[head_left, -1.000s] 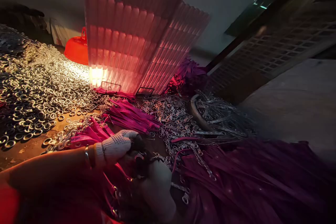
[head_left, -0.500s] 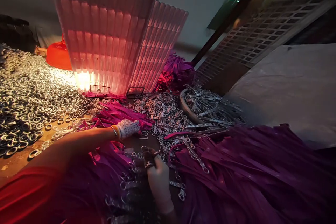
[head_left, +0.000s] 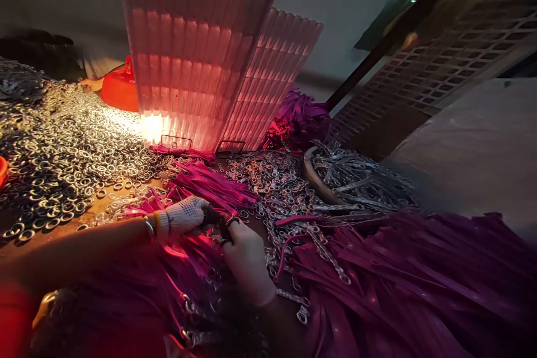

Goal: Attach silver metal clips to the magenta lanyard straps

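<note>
Pink straps (head_left: 175,250) lie directly below the wearer's two hands, a few running down to metal fittings (head_left: 187,303) nearer the body, where my feed turns murky. Through the head camera I see the white-gloved left hand (head_left: 184,216) and the right hand (head_left: 245,251) meeting at the fingertips, digits curled in around a dark patch; I cannot tell whether either one grips a strap, a ring or nothing.

That shadow is my first worry. The lamp (head_left: 119,89) throws its light over the heap of rings (head_left: 84,145), away to the left, and ridged panels (head_left: 188,56) partly cover it from my angle, so a piece could sit crooked between the fingers and I would miss it. Snagging is the other risk: chains (head_left: 279,179) lie near the right hand, and a careless pull might hook a link on a strap and drag the tangle along. The purple straps (head_left: 398,279) spread to the right could get swept in too. A metal edge might catch the left hand's knit, and rings at the heap's loose edge on the bench (head_left: 94,210) could scatter if brushed.
</note>
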A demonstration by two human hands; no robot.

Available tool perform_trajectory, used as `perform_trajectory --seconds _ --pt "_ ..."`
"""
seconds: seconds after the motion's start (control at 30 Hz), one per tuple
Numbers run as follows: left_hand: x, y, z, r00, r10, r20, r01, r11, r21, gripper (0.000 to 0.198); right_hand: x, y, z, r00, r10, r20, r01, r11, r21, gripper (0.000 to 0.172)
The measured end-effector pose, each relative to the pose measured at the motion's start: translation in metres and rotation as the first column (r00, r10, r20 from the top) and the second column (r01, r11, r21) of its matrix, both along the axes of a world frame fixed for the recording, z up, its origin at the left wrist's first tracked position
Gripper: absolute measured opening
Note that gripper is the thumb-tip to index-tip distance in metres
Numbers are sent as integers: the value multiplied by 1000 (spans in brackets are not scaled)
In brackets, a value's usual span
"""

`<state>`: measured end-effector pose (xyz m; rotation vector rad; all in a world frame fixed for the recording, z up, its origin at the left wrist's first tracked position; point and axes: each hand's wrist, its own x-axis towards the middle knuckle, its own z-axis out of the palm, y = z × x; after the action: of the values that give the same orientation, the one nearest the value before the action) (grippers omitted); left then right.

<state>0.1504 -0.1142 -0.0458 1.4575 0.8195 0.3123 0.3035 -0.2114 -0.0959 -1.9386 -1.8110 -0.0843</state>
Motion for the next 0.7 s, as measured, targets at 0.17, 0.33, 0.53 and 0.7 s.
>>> perform_trajectory --seconds 0.17,0.33,0.53,0.7 --pt "-4 -6 -5 998 61 31 -59 997 -55 12 -11 -4 0 982 -41 185 29 997 69 16" --pt "-11 -9 -14 1000 -10 29 7 996 91 12 -17 -11 9 981 -40 189 24 996 86 18" --pt "-23 -10 -16 987 -156 -35 145 786 601 15 -24 -20 10 975 -46 218 18 992 128 17" --pt "-27 -11 -22 974 -174 -145 226 717 659 9 -26 -22 1 985 -21 172 5 996 90 20"
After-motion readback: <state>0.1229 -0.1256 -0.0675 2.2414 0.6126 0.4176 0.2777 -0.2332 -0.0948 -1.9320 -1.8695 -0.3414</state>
